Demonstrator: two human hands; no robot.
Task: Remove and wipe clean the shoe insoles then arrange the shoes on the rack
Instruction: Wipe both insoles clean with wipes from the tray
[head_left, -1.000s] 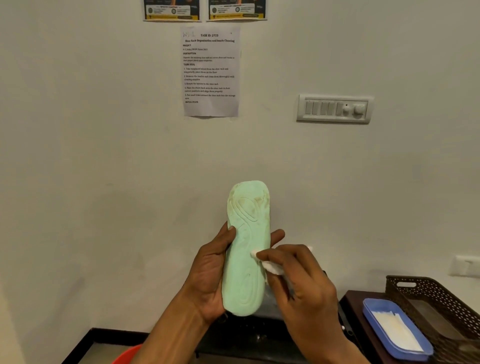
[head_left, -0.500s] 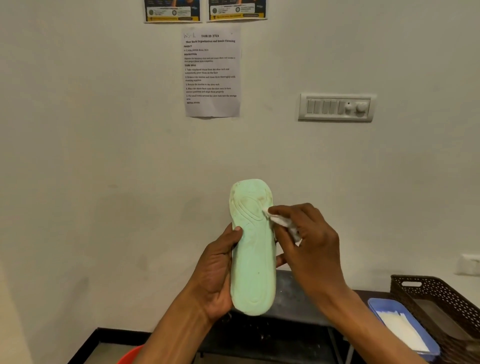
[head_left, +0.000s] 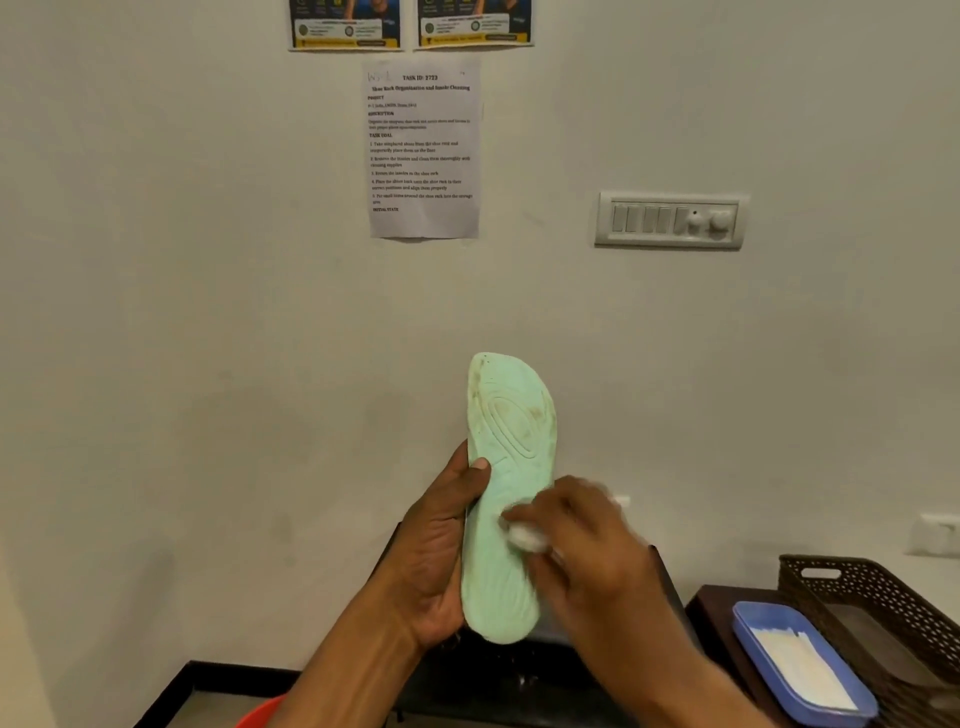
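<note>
The left hand is closed around the left edge of a pale green insole, thumb laid across its face at mid-length, palm and fingers behind it. The insole stands nearly upright in front of the wall, toe end up and heel end down, patterned side toward the camera. Brownish soiling shows on the upper part, mainly along the right edge and around the oval ridges.

The right hand is motion-blurred. Its fingertips pinch a small white wad of wipe and press it against the face of the insole, just below the middle. The two hands are close together, separated only by the width of the insole.

Below the hands lies a dark surface; detail there is unclear. An orange-red rim shows at the bottom edge, left of the forearms. To the lower right, on a dark brown table, a blue tray holds white sheets, just beside a brown perforated basket.

On the wall, a printed task sheet hangs above the insole, with two posters over it. A switch panel is mounted to the right.
</note>
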